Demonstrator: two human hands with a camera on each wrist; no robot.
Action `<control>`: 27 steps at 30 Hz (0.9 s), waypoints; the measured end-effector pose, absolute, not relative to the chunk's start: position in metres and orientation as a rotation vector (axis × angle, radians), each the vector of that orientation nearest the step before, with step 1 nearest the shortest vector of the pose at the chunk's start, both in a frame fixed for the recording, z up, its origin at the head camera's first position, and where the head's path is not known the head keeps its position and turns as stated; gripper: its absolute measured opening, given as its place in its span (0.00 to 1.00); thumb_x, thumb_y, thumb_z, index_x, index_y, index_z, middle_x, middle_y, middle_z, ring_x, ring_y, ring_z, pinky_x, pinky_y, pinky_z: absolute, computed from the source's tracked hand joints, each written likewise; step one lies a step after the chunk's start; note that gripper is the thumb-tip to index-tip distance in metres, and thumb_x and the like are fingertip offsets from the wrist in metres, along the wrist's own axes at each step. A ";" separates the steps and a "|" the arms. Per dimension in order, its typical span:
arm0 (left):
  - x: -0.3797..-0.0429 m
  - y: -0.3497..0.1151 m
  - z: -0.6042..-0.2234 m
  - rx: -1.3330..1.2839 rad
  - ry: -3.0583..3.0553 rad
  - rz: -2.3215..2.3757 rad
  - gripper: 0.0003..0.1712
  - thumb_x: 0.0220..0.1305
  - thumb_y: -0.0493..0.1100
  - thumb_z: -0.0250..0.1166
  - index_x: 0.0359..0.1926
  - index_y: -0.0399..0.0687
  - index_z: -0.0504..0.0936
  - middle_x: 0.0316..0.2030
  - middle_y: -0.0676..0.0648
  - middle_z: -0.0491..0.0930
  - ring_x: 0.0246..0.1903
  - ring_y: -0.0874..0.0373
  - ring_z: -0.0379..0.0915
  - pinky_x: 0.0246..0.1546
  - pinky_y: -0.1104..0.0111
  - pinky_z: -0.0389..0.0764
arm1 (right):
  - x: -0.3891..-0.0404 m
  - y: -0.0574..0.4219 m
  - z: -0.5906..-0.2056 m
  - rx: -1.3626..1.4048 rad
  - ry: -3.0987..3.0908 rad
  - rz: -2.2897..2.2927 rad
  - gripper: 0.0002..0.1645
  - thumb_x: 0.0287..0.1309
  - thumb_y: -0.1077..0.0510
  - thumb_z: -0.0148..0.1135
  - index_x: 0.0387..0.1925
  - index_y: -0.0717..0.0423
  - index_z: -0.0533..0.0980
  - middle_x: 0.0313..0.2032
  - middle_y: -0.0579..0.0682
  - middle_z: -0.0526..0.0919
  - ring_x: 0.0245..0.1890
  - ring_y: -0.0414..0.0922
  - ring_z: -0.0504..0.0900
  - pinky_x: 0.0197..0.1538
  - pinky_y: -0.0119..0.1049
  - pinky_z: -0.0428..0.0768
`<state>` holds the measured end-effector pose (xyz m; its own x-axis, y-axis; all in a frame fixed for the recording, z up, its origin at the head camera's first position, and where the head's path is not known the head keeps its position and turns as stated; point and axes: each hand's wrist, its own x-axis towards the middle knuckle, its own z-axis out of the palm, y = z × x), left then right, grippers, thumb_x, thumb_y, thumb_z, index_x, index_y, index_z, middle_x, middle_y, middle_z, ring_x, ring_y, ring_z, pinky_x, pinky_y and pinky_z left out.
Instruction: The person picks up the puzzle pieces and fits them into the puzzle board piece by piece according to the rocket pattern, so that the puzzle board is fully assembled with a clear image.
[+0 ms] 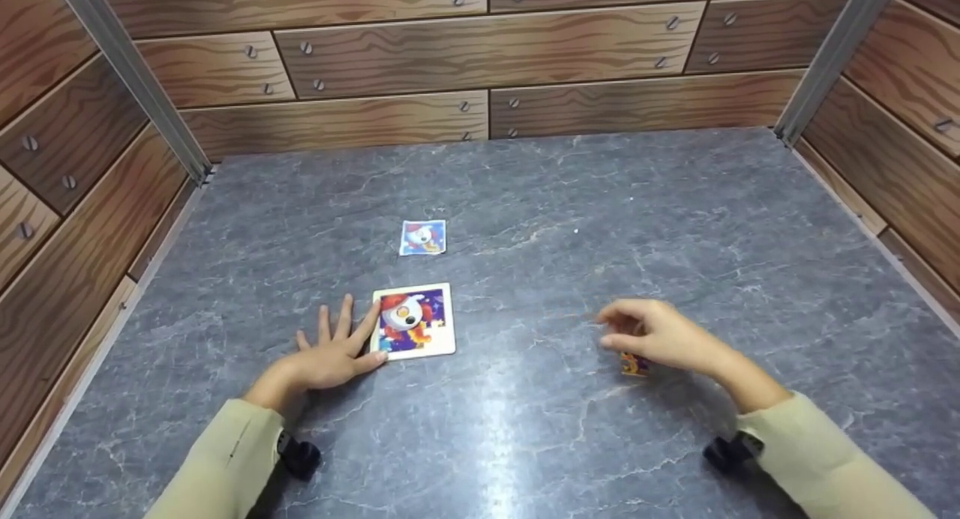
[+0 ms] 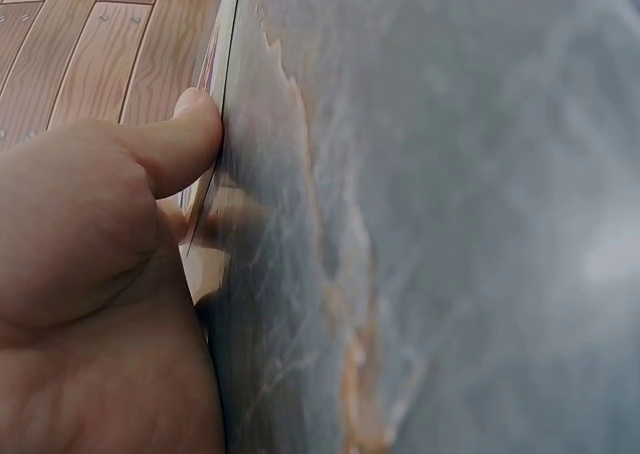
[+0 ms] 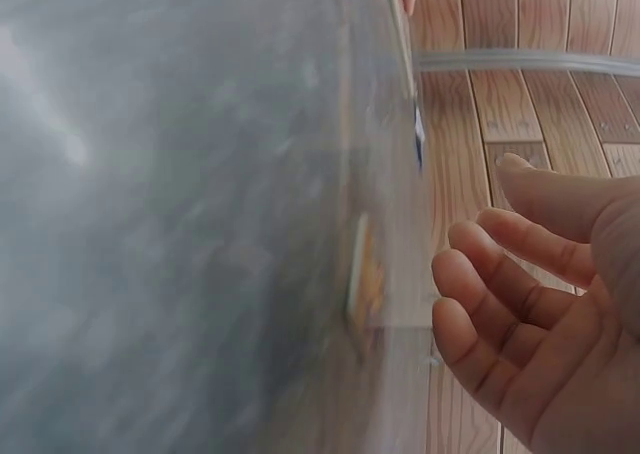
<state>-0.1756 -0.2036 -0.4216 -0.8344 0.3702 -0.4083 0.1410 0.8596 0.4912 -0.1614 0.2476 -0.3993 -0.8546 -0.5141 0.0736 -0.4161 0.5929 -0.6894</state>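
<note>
A square jigsaw puzzle board (image 1: pixel 451 320) with a white border holds a cartoon picture in red, white and purple, with a pale stepped gap at its lower right. My left hand (image 1: pixel 334 360) lies at its left side, fingers spread, index finger and thumb touching the border. In the left wrist view the thumb (image 2: pixel 190 139) rests at the board's edge. My right hand (image 1: pixel 656 334) hovers over a small orange and purple puzzle piece (image 1: pixel 634 364), fingers loosely bent and holding nothing. The right wrist view shows that piece (image 3: pixel 364 274) on the table, apart from the fingertips.
A small picture card (image 1: pixel 422 238) with a similar cartoon lies on the grey marbled table (image 1: pixel 525 399) beyond the board. Wood-patterned walls (image 1: pixel 487 54) enclose the back and both sides, with grey metal posts (image 1: pixel 836 58) at the corners.
</note>
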 end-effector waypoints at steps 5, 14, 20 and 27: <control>-0.175 -0.203 -0.422 0.370 2.537 0.618 0.47 0.64 0.68 0.45 0.72 0.62 0.29 0.67 0.38 0.13 0.61 0.35 0.02 0.47 0.32 0.16 | -0.152 0.267 -0.402 -0.749 2.726 -1.120 0.19 0.54 0.54 0.66 0.45 0.61 0.78 0.32 0.44 0.80 0.33 0.40 0.77 0.37 0.33 0.77; -0.174 -0.202 -0.423 0.372 2.545 0.606 0.47 0.64 0.68 0.45 0.72 0.61 0.29 0.67 0.37 0.13 0.61 0.35 0.03 0.47 0.31 0.17 | -0.141 0.286 -0.412 -0.715 2.741 -1.106 0.21 0.48 0.58 0.70 0.43 0.63 0.76 0.32 0.50 0.79 0.30 0.39 0.76 0.33 0.31 0.76; -0.175 -0.202 -0.423 0.377 2.556 0.606 0.47 0.64 0.68 0.45 0.72 0.60 0.30 0.67 0.37 0.14 0.61 0.34 0.03 0.47 0.31 0.17 | -0.140 0.288 -0.415 -0.701 2.773 -1.018 0.24 0.44 0.54 0.73 0.42 0.62 0.76 0.33 0.49 0.77 0.32 0.43 0.74 0.37 0.34 0.75; -0.176 -0.201 -0.422 0.369 2.547 0.604 0.48 0.64 0.68 0.45 0.72 0.60 0.29 0.67 0.37 0.14 0.61 0.34 0.03 0.48 0.31 0.17 | -0.140 0.286 -0.417 -0.734 2.773 -0.975 0.29 0.40 0.52 0.75 0.43 0.62 0.74 0.35 0.50 0.72 0.34 0.44 0.70 0.38 0.36 0.71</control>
<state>-0.1761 -0.2014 -0.4223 -0.8418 0.3618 -0.4005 0.1435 0.8654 0.4801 -0.1405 0.2860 -0.4168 -0.8767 -0.4782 0.0530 -0.4061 0.6763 -0.6146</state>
